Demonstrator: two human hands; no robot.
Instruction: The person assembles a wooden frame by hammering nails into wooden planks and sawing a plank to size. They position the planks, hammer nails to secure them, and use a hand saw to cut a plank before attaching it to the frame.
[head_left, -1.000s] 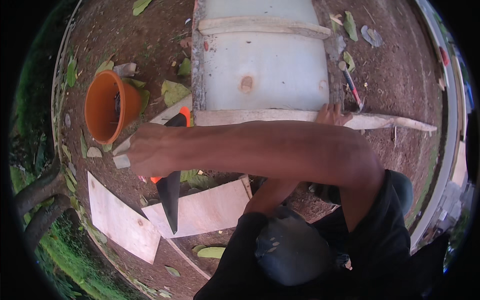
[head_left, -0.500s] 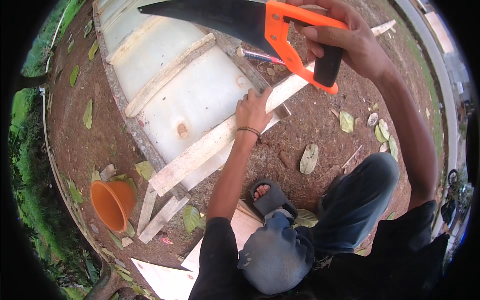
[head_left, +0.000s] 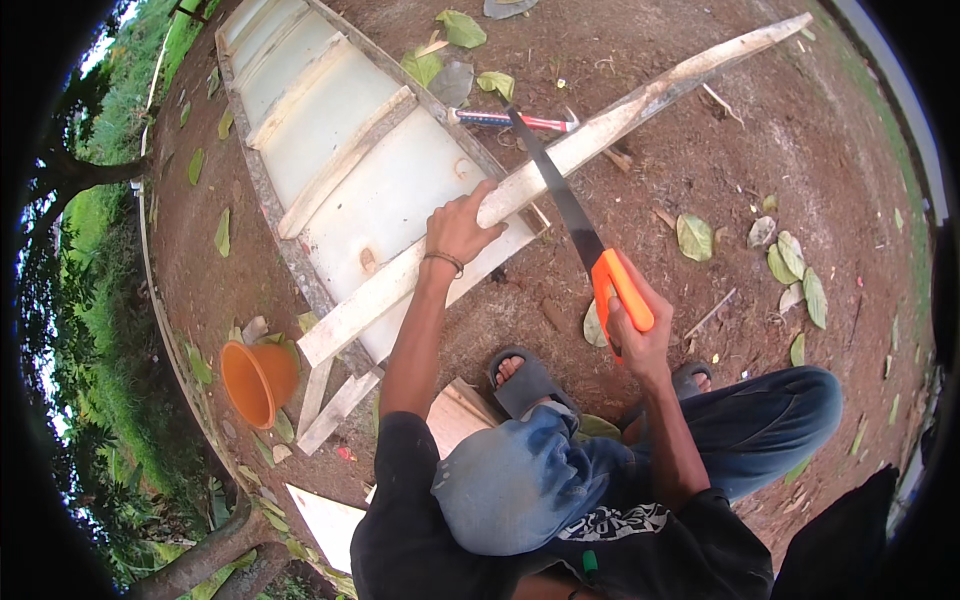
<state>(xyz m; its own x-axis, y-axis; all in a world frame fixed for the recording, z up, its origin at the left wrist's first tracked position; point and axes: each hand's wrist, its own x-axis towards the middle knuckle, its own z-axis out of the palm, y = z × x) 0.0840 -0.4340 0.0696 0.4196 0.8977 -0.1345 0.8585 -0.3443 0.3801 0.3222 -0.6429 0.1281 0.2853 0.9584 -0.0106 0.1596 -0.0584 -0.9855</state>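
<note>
My right hand (head_left: 640,325) is closed round the orange-and-black handle of a handsaw (head_left: 570,205). The dark blade points away from me and crosses a long wooden plank (head_left: 650,105) just right of my left hand. Pressed down on that plank is my left hand (head_left: 465,232), its fingers wrapped over the far edge. The plank lies slantwise over the near end of a long wooden frame (head_left: 312,268) with a pale panel (head_left: 385,165) and cross slats. Its far right end sticks out past the frame.
A tool with a striped red, white and blue handle (head_left: 490,118) lies beyond the plank. An orange bucket (head_left: 280,375) rests tipped at the left. Board pieces (head_left: 325,520) lie near my legs. Dry leaves (head_left: 694,237) dot the bare soil.
The saw has come down from above the plank and swung from pointing left to pointing away, its blade now across the plank. My left hand keeps holding the plank.
</note>
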